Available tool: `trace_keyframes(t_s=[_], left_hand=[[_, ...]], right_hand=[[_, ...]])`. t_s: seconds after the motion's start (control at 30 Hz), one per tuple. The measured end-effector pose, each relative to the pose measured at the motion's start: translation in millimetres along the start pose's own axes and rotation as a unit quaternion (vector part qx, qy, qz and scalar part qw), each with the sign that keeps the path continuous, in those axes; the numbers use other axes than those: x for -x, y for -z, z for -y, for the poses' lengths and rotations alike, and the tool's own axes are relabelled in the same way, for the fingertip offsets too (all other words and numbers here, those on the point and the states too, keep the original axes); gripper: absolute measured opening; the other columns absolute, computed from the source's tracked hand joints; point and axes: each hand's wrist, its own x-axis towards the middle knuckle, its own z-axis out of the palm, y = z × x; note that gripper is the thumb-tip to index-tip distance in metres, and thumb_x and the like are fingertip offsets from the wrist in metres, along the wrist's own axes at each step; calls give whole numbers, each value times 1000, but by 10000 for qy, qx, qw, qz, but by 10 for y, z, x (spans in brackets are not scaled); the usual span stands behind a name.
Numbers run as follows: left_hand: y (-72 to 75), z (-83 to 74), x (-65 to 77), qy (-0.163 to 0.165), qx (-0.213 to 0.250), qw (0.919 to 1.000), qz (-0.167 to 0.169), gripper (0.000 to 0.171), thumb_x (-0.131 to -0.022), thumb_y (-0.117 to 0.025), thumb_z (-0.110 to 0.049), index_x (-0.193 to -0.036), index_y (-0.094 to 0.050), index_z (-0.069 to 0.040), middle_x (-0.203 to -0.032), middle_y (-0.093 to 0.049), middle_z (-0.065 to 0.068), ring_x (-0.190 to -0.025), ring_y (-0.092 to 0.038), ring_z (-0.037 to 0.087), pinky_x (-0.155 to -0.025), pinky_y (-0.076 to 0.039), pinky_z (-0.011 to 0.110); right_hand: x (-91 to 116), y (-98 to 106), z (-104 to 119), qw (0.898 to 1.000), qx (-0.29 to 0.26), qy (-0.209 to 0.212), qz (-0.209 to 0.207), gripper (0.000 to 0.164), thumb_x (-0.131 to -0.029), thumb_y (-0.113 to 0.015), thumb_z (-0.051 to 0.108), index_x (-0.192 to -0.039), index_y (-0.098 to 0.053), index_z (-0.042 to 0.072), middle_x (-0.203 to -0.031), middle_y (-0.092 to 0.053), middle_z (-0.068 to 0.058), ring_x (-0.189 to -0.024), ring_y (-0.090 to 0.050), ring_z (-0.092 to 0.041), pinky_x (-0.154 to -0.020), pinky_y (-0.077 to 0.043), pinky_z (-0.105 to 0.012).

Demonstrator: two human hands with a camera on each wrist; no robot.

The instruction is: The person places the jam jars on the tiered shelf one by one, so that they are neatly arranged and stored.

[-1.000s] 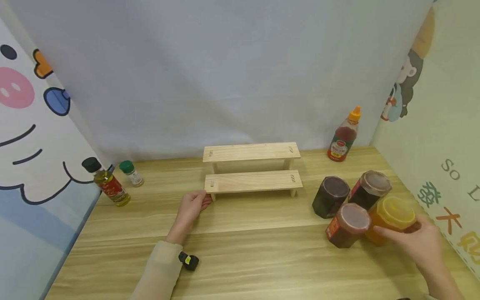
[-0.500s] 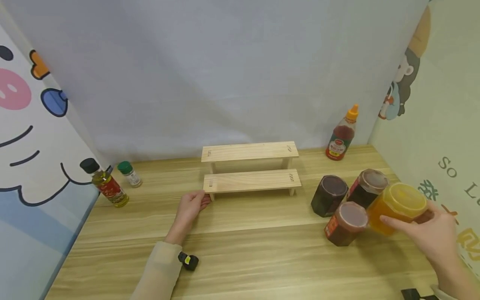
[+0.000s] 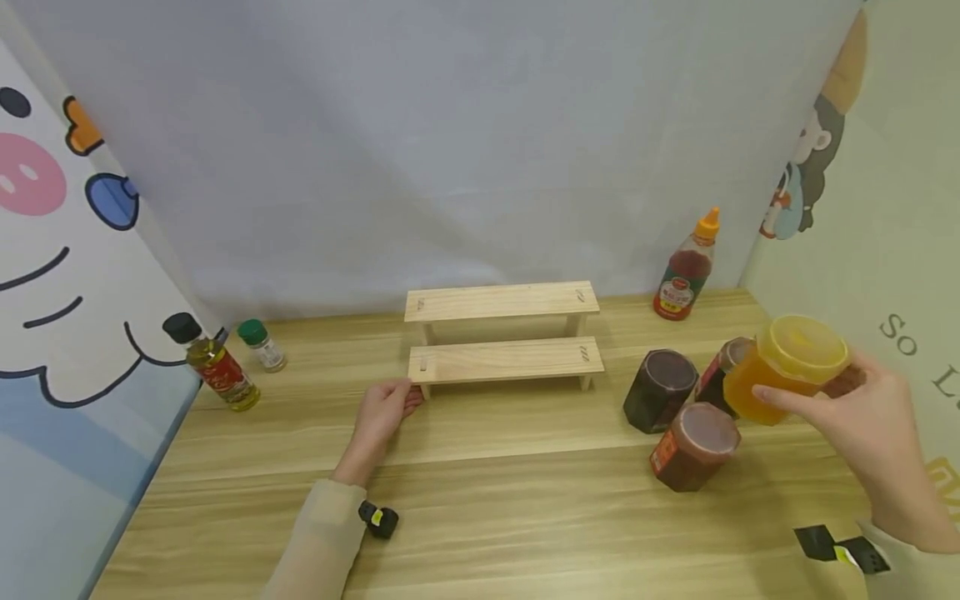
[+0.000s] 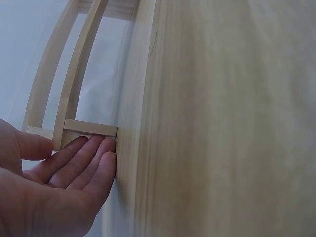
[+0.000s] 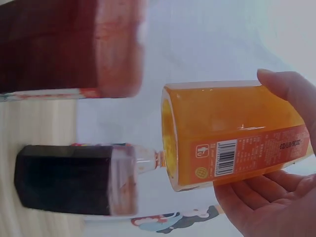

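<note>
My right hand (image 3: 873, 421) grips a jar of orange-yellow preserve (image 3: 783, 371) and holds it above the table, slightly tilted. In the right wrist view the thumb lies on one side of the faceted jar (image 5: 222, 133) and the fingers on the other, with a barcode label facing the camera. My left hand (image 3: 381, 410) is at the left end of a two-step wooden rack (image 3: 506, 362). Seen from the left wrist, its extended fingertips touch the rack's end leg (image 4: 91, 128), and the thumb lies near the board's edge.
A dark jar (image 3: 660, 392), a reddish-brown jar (image 3: 693, 450) and a partly hidden dark jar (image 3: 716, 379) stand close together at right. Behind them is a red sauce bottle (image 3: 682, 279). An oil bottle (image 3: 221, 371) and a green-capped shaker (image 3: 262, 346) stand at left.
My right hand has lifted the orange-yellow jar up off the table, away from the other jars, and now holds it in front of the back dark jar. The left hand stays put.
</note>
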Motion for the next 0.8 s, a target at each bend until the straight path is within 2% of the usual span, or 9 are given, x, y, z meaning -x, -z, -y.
trace_keyframes(t_s=[0.17,0.43,0.8], left_hand=[[3,-9,9,10,-4,10000,10,39,-103,-41,-16,-121,-54,16,-113,-61,27,-107,-59,33,-92,-49,36],[4,-18,16,12,-93,10000,-29,39,-103,-41,-17,-121,-55,15,-113,-61,26,-107,-60,32,-91,-49,36],[0,-13,12,13,23,10000,-1,39,-103,-41,-16,-121,-55,16,-114,-60,27,-106,-60,32,-92,-49,35]], right_hand=[[-97,-77,151,9994,-313,-70,125,66,-73,-85,10,-132,-56,12,-112,-61,11,-96,-57,-2,-76,-43,-6],[-228,-392,494,9912,-1168,332,525,63,-72,-83,1,-129,-58,9,-114,-63,-1,-99,-60,-13,-80,-48,-14],[-367,-905,855,9829,-1411,715,942,61,-69,-87,10,-124,-62,10,-111,-65,-2,-97,-63,-15,-82,-51,-23]])
